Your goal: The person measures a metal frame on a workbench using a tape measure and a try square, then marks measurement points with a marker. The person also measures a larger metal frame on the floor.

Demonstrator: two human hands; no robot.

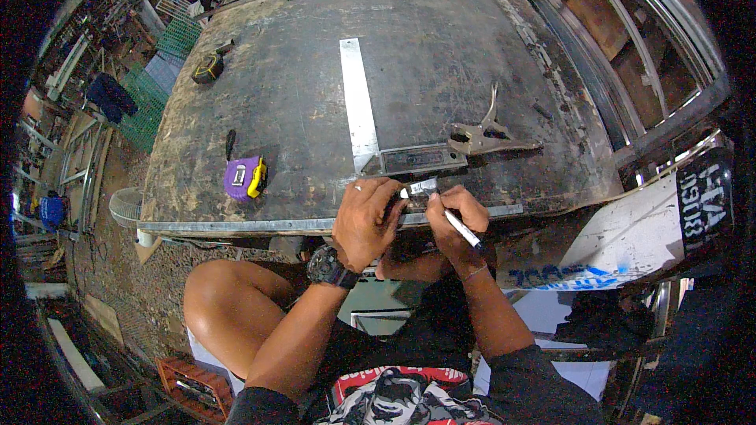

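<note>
My right hand point(459, 220) is closed round a white marker pen point(463, 230) with a dark end, its other end hidden by the fingers. My left hand point(366, 219), wearing a black wristwatch, curls its fingers at a small pale metal piece point(424, 186) by the bench's near edge. The fingertips partly cover that piece, and the right fingers touch its other side. Just beyond lies a try square, its bright steel blade point(359, 102) pointing away and its dark stock point(424, 159) lying crosswise. Locking pliers point(487, 138) rest beside the stock, jaws apart.
The worn dark workbench point(291, 110) has a metal strip point(236, 226) along its near edge. A purple and yellow tape measure point(246, 178) and a black one point(209, 68) lie left. Metal frames point(630, 31) stand right; a white sack-like sheet point(606, 232) hangs near my right arm.
</note>
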